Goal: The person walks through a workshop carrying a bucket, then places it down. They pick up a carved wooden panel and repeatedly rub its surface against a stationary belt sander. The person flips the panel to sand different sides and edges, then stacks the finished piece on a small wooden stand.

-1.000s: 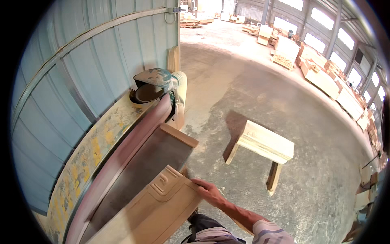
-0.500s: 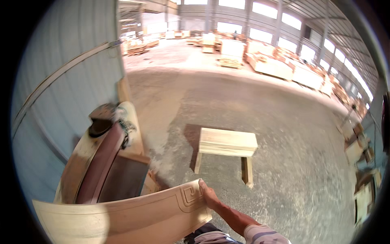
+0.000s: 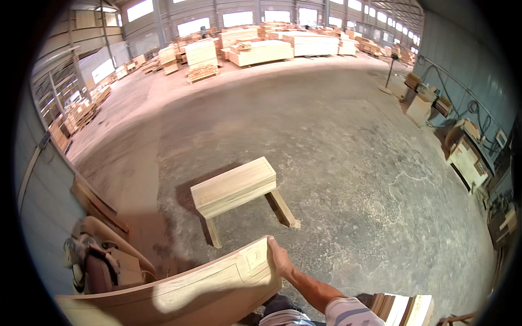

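A long, curved wooden panel [image 3: 217, 288] with a carved square-spiral motif near its right end stretches across the lower left. My right hand [image 3: 280, 259] grips the panel's right end, thumb at the top corner. My left hand is out of view. Beyond the panel, a stack of pale boards [image 3: 234, 187] lies on two wooden beams on the concrete floor, and my right hand is apart from it. At the lower left, partly hidden by the panel, stands a belt sander [image 3: 100, 269] with a dark reddish belt.
A blue-grey metal wall [image 3: 49, 195] runs along the left. More boards [image 3: 399, 309] stand by my right forearm. A white machine cabinet [image 3: 467, 163] and a pedestal stand [image 3: 390, 73] are at the right. Large lumber stacks [image 3: 261, 52] line the far side.
My view has swung to the right, so the sander and stacked boards sit further left. My right hand keeps its grip on the panel, and boards beside my forearm have come into view.
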The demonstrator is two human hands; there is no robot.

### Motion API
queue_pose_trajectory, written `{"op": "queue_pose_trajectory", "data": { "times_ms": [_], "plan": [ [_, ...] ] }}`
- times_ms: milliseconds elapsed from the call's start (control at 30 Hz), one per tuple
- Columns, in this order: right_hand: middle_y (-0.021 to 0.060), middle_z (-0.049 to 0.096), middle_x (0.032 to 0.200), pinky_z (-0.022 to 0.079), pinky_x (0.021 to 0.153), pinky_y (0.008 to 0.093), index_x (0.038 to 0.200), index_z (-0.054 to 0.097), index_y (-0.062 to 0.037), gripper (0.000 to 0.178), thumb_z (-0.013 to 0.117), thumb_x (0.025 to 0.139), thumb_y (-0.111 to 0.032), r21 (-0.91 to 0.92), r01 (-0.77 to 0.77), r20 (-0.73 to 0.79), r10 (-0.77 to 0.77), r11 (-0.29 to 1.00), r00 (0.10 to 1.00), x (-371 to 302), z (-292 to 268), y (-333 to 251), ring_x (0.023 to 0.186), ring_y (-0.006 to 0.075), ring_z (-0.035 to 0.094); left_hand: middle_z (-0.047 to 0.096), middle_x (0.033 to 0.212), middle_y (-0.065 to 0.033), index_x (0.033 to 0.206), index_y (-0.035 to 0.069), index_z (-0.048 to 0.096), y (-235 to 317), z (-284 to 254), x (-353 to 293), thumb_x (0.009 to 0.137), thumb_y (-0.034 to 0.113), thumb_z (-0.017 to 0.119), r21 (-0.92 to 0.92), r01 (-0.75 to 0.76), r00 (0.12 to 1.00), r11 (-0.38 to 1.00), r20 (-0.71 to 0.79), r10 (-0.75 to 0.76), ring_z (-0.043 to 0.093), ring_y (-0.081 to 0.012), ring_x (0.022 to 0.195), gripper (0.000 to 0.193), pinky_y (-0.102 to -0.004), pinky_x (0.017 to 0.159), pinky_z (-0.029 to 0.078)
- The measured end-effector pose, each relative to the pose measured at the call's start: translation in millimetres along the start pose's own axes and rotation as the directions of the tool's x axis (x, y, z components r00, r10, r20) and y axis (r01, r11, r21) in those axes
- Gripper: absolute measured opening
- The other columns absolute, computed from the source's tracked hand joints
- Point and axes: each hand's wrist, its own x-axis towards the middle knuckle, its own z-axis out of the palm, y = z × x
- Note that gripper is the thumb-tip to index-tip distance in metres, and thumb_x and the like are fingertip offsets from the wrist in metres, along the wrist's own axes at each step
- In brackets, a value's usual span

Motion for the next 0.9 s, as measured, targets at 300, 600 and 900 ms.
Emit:
{"op": "queue_pose_trajectory", "data": {
  "times_ms": [300, 600, 900],
  "plan": [
    [0.0068, 0.057, 0.111, 0.038, 0.09, 0.0273, 0.114, 0.056, 0.0026, 0.054, 0.043, 0.092, -0.045, 0.189, 0.064, -0.046, -0.056, 0.98, 0.997, 58, -49, 16, 0.101, 0.0144, 0.051, 0.041, 0.134, -0.0099, 0.13, 0.009, 0.039, -27, 49, 45, 0.078, 0.04, 0.065, 0.158, 0.082, 0.995, 0.984, 0.045, -0.09, 0.038, -0.0261, 0.122, 0.066, -0.0462, 0.104, 0.03],
    [0.0063, 0.054, 0.116, 0.034, 0.095, 0.0281, 0.117, 0.052, 0.0025, 0.058, 0.038, 0.093, -0.048, 0.258, 0.117, 0.036, -0.131, 0.959, 0.991, 56, -70, 16, 0.106, 0.0147, 0.048, 0.045, 0.13, -0.0107, 0.127, 0.009, 0.044, -35, 55, 63, 0.077, 0.036, 0.068, 0.11, 0.143, 0.985, 0.984, 0.08, -0.152, 0.04, -0.0283, 0.121, 0.061, -0.0473, 0.102, 0.032],
    [0.0052, 0.055, 0.112, 0.036, 0.091, 0.0263, 0.115, 0.054, 0.0014, 0.056, 0.039, 0.092, -0.048, 0.116, 0.177, -0.042, -0.173, 0.977, 0.984, 36, -67, 16, 0.101, 0.0134, 0.048, 0.047, 0.127, -0.0137, 0.126, 0.007, 0.044, -26, 25, 70, 0.077, 0.035, 0.069, 0.088, 0.18, 0.976, 0.98, 0.106, -0.189, 0.042, -0.0304, 0.118, 0.062, -0.0503, 0.099, 0.035]
  ]
}}
